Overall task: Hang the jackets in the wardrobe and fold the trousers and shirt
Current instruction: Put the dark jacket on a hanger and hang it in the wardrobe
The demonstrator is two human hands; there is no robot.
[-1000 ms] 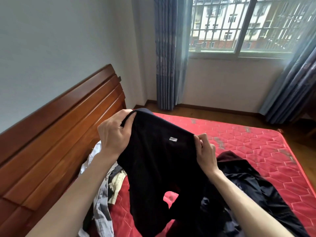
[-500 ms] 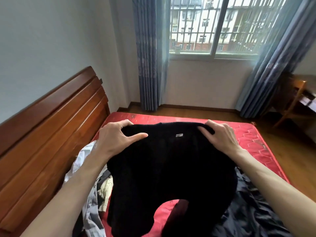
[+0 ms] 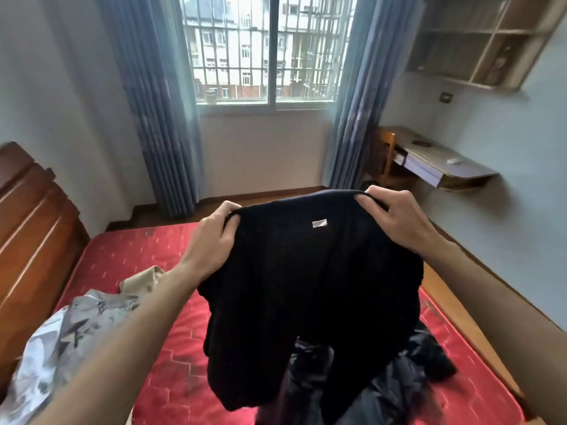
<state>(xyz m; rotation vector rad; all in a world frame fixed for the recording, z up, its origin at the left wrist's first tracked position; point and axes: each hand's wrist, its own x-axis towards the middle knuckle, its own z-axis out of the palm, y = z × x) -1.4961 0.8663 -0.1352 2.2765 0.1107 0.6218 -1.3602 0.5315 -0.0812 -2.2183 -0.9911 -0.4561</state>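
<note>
both the left hand (image 3: pixel 211 240) and right hand (image 3: pixel 395 216) grip the top edge of the soft, limp black knit jacket (image 3: pixel 306 286), which likely drapes unless held at the shoulders.

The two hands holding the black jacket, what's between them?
Only the black jacket itself, its collar edge stretched from left hand to right hand, in the head view.
</note>
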